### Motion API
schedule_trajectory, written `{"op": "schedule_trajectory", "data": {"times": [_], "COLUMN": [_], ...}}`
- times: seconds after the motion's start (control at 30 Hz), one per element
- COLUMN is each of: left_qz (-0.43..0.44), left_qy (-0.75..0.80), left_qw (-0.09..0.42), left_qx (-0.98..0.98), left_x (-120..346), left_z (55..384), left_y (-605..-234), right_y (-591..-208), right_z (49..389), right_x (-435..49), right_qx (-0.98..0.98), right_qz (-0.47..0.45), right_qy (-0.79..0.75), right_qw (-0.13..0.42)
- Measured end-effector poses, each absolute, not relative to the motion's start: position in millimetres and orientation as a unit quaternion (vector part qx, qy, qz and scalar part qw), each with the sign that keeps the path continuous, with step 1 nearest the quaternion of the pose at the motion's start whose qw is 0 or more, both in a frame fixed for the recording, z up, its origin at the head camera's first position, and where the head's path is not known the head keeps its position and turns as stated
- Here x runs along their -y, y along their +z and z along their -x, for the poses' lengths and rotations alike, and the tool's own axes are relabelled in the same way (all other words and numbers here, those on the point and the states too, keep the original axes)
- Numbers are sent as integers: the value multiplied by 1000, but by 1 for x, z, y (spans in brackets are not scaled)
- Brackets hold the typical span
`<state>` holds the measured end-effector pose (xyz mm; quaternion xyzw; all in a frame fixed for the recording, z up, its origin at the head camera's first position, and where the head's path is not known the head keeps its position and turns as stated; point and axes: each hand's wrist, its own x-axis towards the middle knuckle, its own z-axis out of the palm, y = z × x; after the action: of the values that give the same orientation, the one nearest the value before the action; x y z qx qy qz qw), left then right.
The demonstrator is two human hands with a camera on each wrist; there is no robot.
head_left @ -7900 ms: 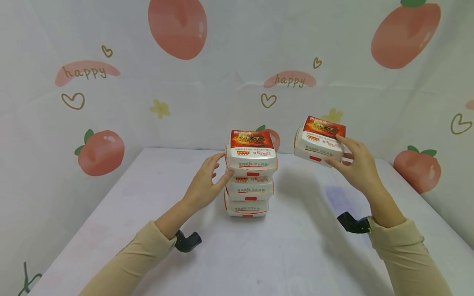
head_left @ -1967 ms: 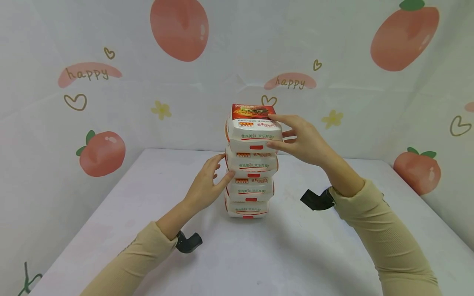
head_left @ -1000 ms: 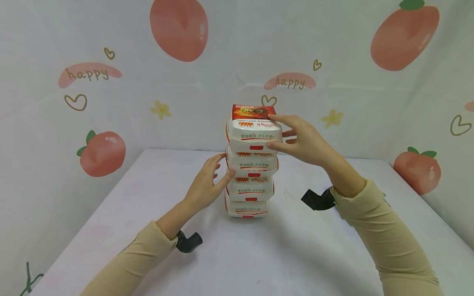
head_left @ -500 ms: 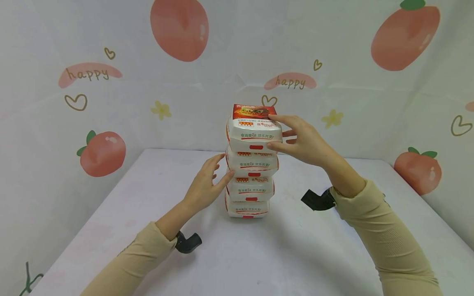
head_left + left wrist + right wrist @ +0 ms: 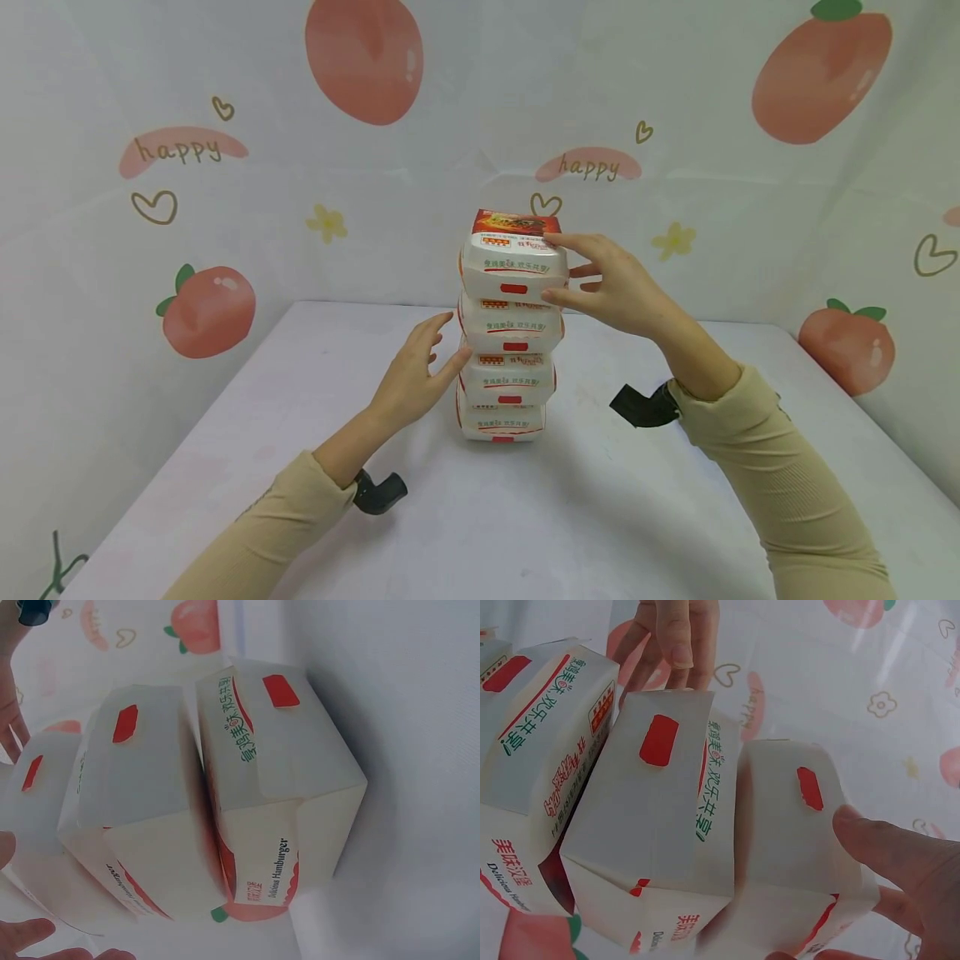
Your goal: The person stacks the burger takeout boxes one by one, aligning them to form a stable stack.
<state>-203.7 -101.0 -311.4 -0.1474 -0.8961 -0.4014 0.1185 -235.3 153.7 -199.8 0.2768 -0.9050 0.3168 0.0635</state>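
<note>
Several white hamburger boxes with red burger-picture lids stand in one column; the bottom box [image 5: 501, 423] rests on the table. My right hand [image 5: 618, 283] grips the top box [image 5: 510, 268] at its right side, thumb on the front and index finger over the lid edge. The boxes do not line up exactly, and the upper ones sit a bit further right. To the left of the column my left hand [image 5: 411, 375] has its fingers spread loosely, fingertips beside the second box from the top [image 5: 510, 327]. In the right wrist view the right thumb [image 5: 885, 847] presses the top box.
A white table [image 5: 480, 525] carries the column. Behind it hangs a white backdrop cloth [image 5: 465, 100] printed with peaches, hearts and "happy". Black wrist mounts [image 5: 645, 406] stick out from both beige sleeves.
Since the oldest frame, my right hand has brought a box from the right onto the column. Lately the upper boxes have tipped back slightly, and my left fingertips have drawn a little left.
</note>
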Motion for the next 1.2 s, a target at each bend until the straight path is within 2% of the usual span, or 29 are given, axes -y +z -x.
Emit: {"op": "schedule_trajectory", "data": {"times": [1.2], "left_qz": [153], "left_qy": [-412], "left_qw": [122], "left_qx": [890], "left_x": [93], "left_z": [206], "left_y": [-310], "right_y": [-202], "right_z": [236], "right_x": [-156], "right_qx": [901], "right_qz": [-272], "right_qy": [327], "right_qw": [89]}}
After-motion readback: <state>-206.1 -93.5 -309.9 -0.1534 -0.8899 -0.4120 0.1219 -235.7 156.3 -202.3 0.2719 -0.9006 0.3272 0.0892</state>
